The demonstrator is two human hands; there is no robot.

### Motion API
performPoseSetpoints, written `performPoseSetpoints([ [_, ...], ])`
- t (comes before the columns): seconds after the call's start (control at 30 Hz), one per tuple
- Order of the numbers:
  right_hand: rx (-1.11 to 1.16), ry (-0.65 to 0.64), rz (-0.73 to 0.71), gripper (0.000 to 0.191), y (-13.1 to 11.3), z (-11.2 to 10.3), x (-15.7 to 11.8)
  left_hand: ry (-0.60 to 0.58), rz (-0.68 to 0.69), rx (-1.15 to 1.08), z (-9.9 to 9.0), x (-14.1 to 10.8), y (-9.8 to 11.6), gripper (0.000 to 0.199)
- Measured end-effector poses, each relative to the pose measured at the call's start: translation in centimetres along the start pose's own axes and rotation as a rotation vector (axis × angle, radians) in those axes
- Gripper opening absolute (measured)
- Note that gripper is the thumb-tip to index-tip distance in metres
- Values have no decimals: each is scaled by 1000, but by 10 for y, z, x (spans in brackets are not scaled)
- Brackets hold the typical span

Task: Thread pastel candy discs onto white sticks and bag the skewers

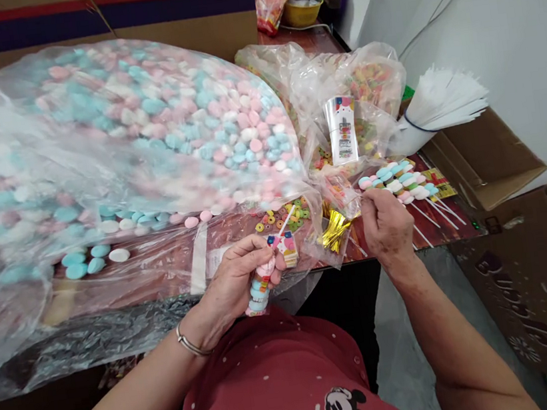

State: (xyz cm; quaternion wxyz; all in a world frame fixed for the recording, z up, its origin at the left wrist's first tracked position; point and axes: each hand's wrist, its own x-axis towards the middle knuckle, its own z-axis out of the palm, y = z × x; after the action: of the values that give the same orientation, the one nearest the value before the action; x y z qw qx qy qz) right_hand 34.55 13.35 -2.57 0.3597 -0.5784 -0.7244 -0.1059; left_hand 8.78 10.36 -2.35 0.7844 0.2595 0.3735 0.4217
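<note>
My left hand (pixel 235 274) is closed around a marshmallow lollipop (pixel 259 293) in a printed clear wrapper, gripping the gathered neck. Its white stick points up and right, over a stack of printed cards or bags (pixel 289 246). My right hand (pixel 387 223) is pinched shut beside a bundle of gold twist ties (pixel 336 230). Whatever lies between its fingertips is too small to make out. Just beyond that hand lie several unwrapped marshmallow skewers (pixel 399 182) in pink, white and blue, their sticks toward me. Loose ring candies (pixel 282 217) are scattered under clear plastic.
A huge clear bag of pastel marshmallows (pixel 167 125) covers the table's left side, with loose blue marshmallows (pixel 76 264) in front. Behind are bags of ring candies (pixel 368 81), a stack of printed wrappers (pixel 343 130) and a container of white sticks (pixel 445 98). Cardboard boxes (pixel 521 287) stand right.
</note>
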Motion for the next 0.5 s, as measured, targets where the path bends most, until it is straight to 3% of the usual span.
performPoseSetpoints([
  [0.1, 349, 39, 170, 14, -42, -1, 0, -42, 17, -17, 6, 1, -3, 27],
  [0.27, 848, -376, 412, 15, -102, 21, -9, -53, 32, 2, 10, -3, -3, 27],
  [0.37, 939, -463, 486, 16, -109, 32, -12, -21, 27, 12, 5, -5, -3, 29],
  [0.5, 818, -361, 523, 13, -100, 41, -9, -42, 22, 37, 0, -8, -8, 29],
])
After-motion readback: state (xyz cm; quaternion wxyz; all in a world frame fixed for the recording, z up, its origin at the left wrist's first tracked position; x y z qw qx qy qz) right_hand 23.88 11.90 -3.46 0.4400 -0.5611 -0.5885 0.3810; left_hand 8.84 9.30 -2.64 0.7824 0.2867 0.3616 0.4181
